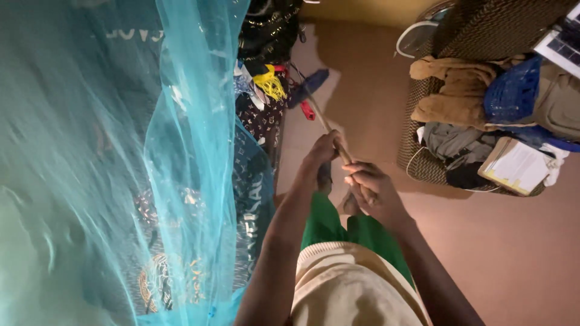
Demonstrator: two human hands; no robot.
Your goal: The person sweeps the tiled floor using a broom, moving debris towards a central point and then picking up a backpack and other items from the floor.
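A person grips a long wooden stick (331,136) with both hands, the left hand (320,158) higher up the shaft and the right hand (370,188) just below, fingers of both clamped around it. The stick slants away over the bare floor (513,241) toward a heap of clothes (272,90). Turquoise netting (121,151) hangs at left; a woven basket (423,163) of laundry stands at right.
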